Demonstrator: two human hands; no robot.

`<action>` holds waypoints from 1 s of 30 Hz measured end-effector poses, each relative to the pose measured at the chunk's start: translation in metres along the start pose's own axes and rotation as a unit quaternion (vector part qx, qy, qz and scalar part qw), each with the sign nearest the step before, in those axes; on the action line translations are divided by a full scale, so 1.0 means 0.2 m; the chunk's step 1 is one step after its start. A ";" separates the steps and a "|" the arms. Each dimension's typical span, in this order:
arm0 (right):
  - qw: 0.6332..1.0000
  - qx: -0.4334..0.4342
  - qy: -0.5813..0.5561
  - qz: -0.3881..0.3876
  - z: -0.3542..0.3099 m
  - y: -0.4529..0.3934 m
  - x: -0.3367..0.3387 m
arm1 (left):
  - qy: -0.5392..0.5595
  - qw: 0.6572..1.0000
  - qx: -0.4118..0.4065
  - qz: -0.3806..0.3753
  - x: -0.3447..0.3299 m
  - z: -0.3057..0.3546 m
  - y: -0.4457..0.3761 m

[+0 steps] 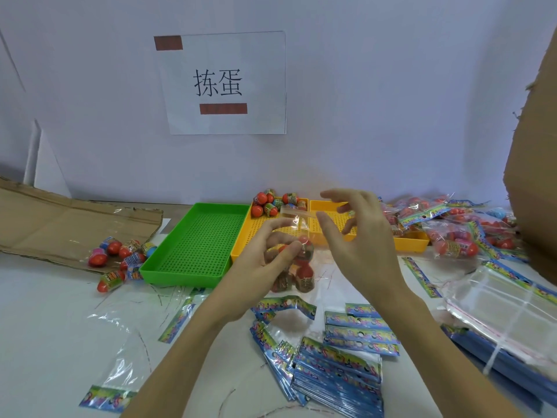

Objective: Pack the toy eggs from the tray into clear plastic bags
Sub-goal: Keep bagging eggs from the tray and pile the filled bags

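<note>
Clear bag in hand: a clear plastic bag [297, 260] with several toy eggs showing through it hangs above the table [60, 312], in front of the trays.
Left hand: left hand [259, 260] grips the bag near its neck, fingers curled round the plastic above the eggs.
Right hand: right hand [358, 233] is beside the bag's upper flap [297, 213], fingers spread and relaxed; whether a fingertip touches the flap I cannot tell.
Eggs still to pack: a small cluster of toy eggs [275, 202] sits in the far corner of the yellow tray [241, 250]; the green tray [193, 276] beside it holds none.
Loose eggs: more eggs [120, 257] lie on the table and cardboard [45, 218] to the left of the green tray.
Finished packs: filled bags [452, 233] are heaped at the right, past a second yellow tray [413, 242].
Supplies: printed header cards [346, 357] and a stack of empty bags [506, 309] lie near the person.
Step in hand, as I judge it: closing the filled bag.
Doing it well: keep the left grip below the flap so the eggs stay low, flatten the mouth, fold the flap straight across, and press along its whole width so no corner gapes.
Risk: a slack grip could let the eggs roll up and wedge the seal open.
</note>
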State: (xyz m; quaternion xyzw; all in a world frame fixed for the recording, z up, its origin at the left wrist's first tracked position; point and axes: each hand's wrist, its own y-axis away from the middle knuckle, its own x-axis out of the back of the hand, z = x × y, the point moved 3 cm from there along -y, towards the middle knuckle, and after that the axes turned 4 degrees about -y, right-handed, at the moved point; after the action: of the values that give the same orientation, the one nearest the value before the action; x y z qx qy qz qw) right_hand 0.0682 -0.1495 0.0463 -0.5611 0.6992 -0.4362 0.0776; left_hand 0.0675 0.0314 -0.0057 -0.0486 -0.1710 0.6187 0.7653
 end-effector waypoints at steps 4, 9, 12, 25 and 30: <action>0.971 -0.172 -0.138 -0.088 0.08 0.00 -0.01 | 0.030 0.999 0.016 -0.004 -0.02 -0.01 0.00; 0.974 -0.151 -0.142 -0.088 0.10 0.01 -0.03 | 0.041 0.997 0.036 0.059 -0.01 0.00 0.00; 0.976 -0.132 -0.142 -0.095 0.09 0.01 -0.03 | 0.063 0.990 0.024 0.120 0.03 0.00 -0.01; 0.985 0.133 0.079 -0.080 -0.02 0.06 -0.09 | 0.044 0.988 0.019 0.148 0.03 0.01 0.01; 0.987 0.124 0.088 -0.057 -0.01 0.06 -0.09 | 0.042 0.992 -0.006 0.121 0.03 0.03 0.01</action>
State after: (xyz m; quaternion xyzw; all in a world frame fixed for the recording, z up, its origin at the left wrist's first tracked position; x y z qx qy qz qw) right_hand 0.0653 -0.1337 0.0320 -0.5454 0.6106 -0.5711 0.0601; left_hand 0.0648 0.0359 0.0004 -0.0996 -0.1347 0.7034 0.6907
